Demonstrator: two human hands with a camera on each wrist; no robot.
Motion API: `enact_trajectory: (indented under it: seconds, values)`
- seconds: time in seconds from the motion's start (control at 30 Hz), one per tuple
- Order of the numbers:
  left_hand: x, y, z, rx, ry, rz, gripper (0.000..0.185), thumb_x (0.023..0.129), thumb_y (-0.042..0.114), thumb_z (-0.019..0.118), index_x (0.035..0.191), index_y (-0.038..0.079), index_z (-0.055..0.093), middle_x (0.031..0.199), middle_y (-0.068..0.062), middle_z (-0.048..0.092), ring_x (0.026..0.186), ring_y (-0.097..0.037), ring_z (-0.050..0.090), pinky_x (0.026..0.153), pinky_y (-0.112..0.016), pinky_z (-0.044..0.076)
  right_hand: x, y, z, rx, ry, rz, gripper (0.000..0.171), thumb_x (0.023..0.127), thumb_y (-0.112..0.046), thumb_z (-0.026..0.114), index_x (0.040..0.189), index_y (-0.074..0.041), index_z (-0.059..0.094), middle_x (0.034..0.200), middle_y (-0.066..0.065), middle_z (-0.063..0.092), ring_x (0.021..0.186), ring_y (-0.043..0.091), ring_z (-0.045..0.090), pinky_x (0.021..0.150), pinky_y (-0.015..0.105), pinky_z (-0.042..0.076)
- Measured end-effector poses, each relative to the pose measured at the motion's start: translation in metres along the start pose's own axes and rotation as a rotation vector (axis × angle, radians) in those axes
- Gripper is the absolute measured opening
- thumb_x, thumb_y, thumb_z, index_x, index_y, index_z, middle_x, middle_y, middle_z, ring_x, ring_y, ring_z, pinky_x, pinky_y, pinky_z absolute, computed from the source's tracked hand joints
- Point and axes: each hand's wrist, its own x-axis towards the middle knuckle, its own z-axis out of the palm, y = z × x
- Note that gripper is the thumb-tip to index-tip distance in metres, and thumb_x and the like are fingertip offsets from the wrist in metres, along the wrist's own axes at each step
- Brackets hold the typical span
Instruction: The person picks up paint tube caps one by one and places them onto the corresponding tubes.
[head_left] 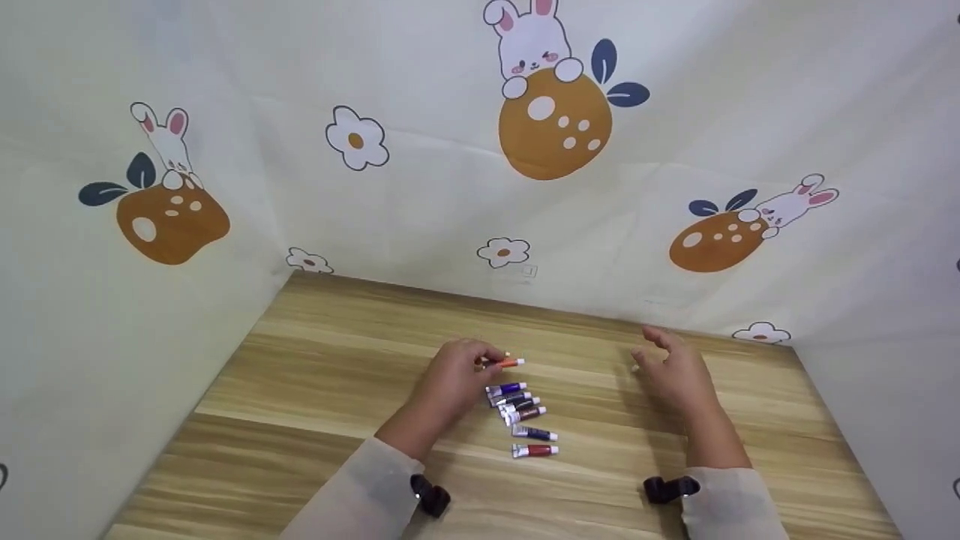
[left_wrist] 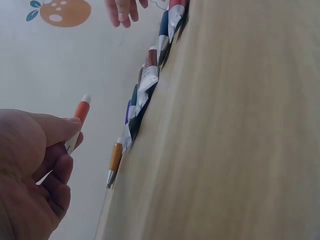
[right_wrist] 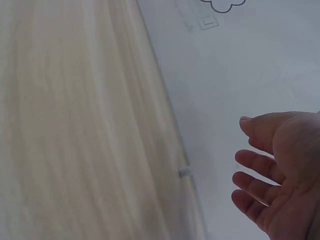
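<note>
My left hand [head_left: 454,379] pinches a small orange paint tube [left_wrist: 82,111] between thumb and fingers, its white cap pointing away, held above the wooden table. Beyond it lies an ochre paint tube [left_wrist: 115,160], mostly hidden by the hand in the head view. Nearer me, several paint tubes lie in a loose column: purple [head_left: 512,388], dark ones, brown [head_left: 531,413], dark blue [head_left: 538,433] and red [head_left: 538,451]. To the right, my right hand [head_left: 679,371] hovers over the table with loosely bent fingers, holding nothing. Close to it is a small whitish piece [right_wrist: 185,171], too blurred to identify.
The wood-grain table [head_left: 322,360] meets a pale cloth wall [head_left: 420,217] printed with rabbits, oranges and flowers at the back and sides. A black wrist strap device sits at each sleeve [head_left: 360,487].
</note>
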Motion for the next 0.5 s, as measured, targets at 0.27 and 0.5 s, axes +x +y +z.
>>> enact_trajectory:
  seconds: [0.27,0.5]
  values:
    - [0.002,-0.005,0.004,0.015,-0.01,0.011,0.009,0.094,0.019,0.083,0.101,0.025,0.082,0.118,0.005,0.079,0.112,-0.019,0.07,0.103,-0.044,0.057,0.003,0.012,0.008,-0.039,-0.086,0.031,0.067,0.107,-0.034,0.065,0.164,-0.008,0.041,0.163,0.023,0.05,0.153,0.049,0.042,0.123,0.066,0.038]
    - [0.003,-0.009,0.006,0.029,-0.028,-0.026,0.009,0.094,0.019,0.082,0.1,0.026,0.081,0.121,0.005,0.078,0.11,-0.019,0.07,0.101,-0.043,0.058,0.003,0.02,0.012,-0.049,-0.121,0.05,0.068,0.107,-0.032,0.066,0.164,-0.005,0.04,0.165,0.025,0.047,0.156,0.051,0.037,0.127,0.066,0.033]
